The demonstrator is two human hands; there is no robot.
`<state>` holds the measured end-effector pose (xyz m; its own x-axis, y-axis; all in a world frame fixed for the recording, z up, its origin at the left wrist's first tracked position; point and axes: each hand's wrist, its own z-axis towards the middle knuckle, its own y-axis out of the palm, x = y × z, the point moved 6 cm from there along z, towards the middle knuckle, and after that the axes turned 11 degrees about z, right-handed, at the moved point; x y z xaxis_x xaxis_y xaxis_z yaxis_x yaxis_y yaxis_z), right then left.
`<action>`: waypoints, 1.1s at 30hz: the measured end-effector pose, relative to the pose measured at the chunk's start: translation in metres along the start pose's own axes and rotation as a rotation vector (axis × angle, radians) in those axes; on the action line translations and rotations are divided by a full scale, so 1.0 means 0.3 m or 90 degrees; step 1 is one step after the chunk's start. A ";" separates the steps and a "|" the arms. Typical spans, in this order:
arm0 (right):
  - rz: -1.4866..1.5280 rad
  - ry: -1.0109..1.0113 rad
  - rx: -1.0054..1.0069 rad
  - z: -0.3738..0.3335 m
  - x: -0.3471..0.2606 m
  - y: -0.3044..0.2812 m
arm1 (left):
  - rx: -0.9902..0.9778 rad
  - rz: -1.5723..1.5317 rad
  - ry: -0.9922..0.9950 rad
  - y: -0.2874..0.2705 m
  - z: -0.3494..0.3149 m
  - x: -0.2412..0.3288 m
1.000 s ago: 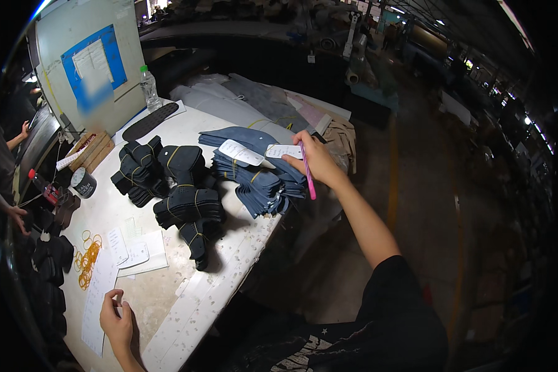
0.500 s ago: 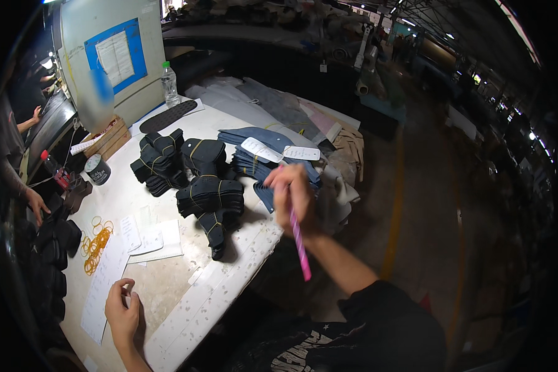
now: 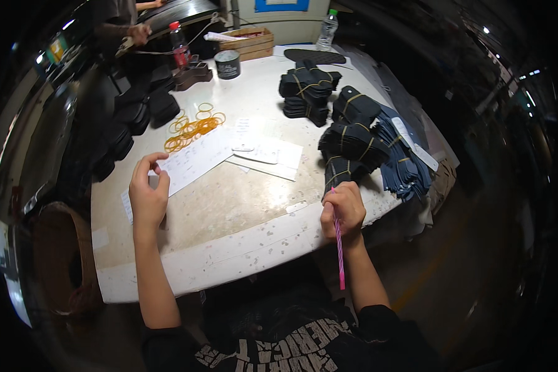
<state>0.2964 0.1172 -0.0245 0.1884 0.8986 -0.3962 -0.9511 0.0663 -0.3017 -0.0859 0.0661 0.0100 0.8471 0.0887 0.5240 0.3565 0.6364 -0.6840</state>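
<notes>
your right hand is closed in a fist around a pink pen, which points back toward your body along the forearm. the fist rests at the near edge of the white table, touching or just beside the nearest dark bundle, a stack of dark fabric pieces tied with a thin band.

your left hand sits on the near left part of the table. thumb and fingers are drawn together in a narrow pinch over the near end of a long white paper strip; whether they actually clamp the paper cannot be told from this view.

around the work area:
- further banded dark bundles lie beyond the nearest one, on the right half of the table.
- a fan of blue-grey pieces lies at the right edge, with a white tag on top.
- small white paper slips lie in the middle, between the strip and the bundles.
- a loose pile of orange rubber bands lies beyond the strip.
- loose dark pieces are stacked along the left edge.
- at the far end stand a dark tin, a wooden box, a red-capped bottle and a clear bottle.
- another person's hand is at the far left.
</notes>
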 end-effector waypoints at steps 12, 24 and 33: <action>-0.092 -0.048 0.015 -0.007 -0.021 0.018 | 0.049 -0.092 -0.124 -0.074 0.008 -0.087; -0.090 0.025 -0.140 0.281 -0.018 0.259 | 0.036 -0.125 -0.165 -0.069 0.009 -0.145; -0.048 0.189 -0.376 0.289 0.180 0.543 | -0.104 0.137 -0.246 -0.051 -0.004 -0.210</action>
<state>0.1304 0.2142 -0.0199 0.3888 0.7376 -0.5521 -0.6551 -0.2001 -0.7286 -0.1442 0.0499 -0.0130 0.7111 0.5035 0.4908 0.2726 0.4460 -0.8525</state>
